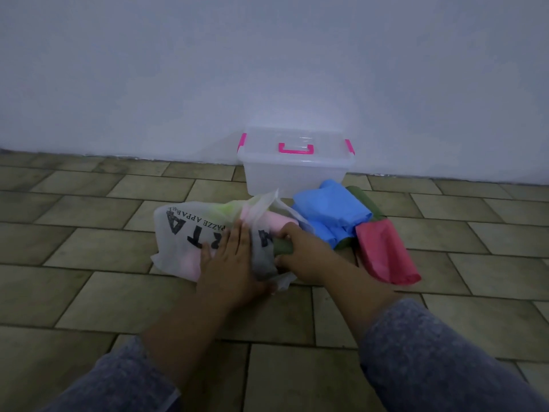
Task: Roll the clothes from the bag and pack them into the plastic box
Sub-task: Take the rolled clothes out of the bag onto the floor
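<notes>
A translucent white bag (184,233) with black lettering lies on the tiled floor, with pink and light green clothes showing through it. My left hand (228,257) rests flat on the bag with straight fingers. At the bag's open end my right hand (300,248) grips a dark green garment (282,246). A clear plastic box (294,171) with a closed lid, pink handle and pink latches stands against the wall behind the bag.
To the right of the bag lie a blue garment (332,209), a red one (383,251) and a dark green one (365,200) on the floor. A white wall (267,69) rises directly behind the box. Tiled floor (89,233) extends left and toward me.
</notes>
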